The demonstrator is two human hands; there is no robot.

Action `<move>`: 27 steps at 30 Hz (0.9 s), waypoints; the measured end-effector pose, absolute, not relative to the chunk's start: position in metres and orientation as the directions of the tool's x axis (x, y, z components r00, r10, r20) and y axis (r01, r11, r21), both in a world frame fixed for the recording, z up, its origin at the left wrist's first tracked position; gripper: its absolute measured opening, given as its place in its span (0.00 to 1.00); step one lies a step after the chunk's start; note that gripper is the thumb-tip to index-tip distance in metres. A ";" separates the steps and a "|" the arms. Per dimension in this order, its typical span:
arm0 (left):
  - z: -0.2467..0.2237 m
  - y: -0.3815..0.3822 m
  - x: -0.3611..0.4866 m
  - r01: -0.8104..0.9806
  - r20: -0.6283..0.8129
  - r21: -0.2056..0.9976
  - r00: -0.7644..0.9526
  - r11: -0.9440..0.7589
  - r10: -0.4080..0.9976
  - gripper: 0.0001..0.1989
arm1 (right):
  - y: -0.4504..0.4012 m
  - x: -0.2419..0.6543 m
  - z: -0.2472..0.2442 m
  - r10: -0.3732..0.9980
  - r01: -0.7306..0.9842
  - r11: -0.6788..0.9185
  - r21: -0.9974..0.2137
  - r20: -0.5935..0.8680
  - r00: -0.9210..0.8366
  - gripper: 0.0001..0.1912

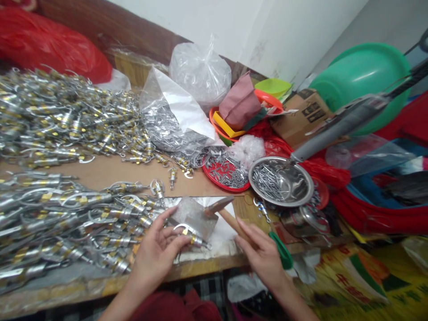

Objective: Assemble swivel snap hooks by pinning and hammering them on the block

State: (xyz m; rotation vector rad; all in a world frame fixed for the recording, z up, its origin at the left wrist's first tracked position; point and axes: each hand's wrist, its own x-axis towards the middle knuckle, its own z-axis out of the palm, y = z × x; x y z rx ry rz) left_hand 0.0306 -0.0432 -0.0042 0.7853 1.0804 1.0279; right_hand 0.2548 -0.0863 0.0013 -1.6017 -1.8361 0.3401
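My right hand [262,252] is wrapped round the wooden handle of a hammer [239,227]. The hammer's metal head is raised over a grey metal block [202,223] on white paper. My left hand [160,247] has its thumb and fingers at a small silver metal fitting [194,236] with a brass-coloured part and a curved hook, at the near side of the block. The fingertips are partly behind the fitting. Many similar fittings [67,214] lie in a heap to the left of my left hand.
A bigger heap of fittings [73,111] lies at the back left. A red tray [224,171] of small metal parts and a steel bowl [281,180] of pins stand behind the block. A grey power tool [337,127] hangs over the bowl. The wooden table edge [214,265] runs in front.
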 end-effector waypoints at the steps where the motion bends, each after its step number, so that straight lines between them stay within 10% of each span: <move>1: -0.004 -0.044 0.030 -0.236 -0.304 0.917 0.112 0.323 0.946 0.31 | -0.082 0.260 -0.002 0.964 0.777 0.148 -0.612 0.263 0.024 0.19; 7: 0.000 -0.043 0.022 0.162 -0.058 0.986 0.087 0.043 0.994 0.04 | -0.040 0.275 -0.004 0.987 0.922 0.118 -0.368 0.143 -0.069 0.13; 11: -0.002 -0.038 0.020 0.348 0.261 0.892 0.126 -0.289 0.957 0.05 | 0.027 0.277 0.003 0.958 0.974 0.143 -0.177 0.270 -0.092 0.18; 17: -0.003 -0.031 0.021 0.369 0.507 0.755 0.197 -0.543 0.839 0.06 | 0.115 0.292 0.002 0.973 0.976 0.216 -0.033 0.091 -0.212 0.24; 27: -0.006 -0.028 0.018 0.337 0.495 0.755 0.270 -0.563 0.826 0.10 | 0.111 0.293 0.006 0.969 0.962 0.215 -0.169 0.162 -0.188 0.12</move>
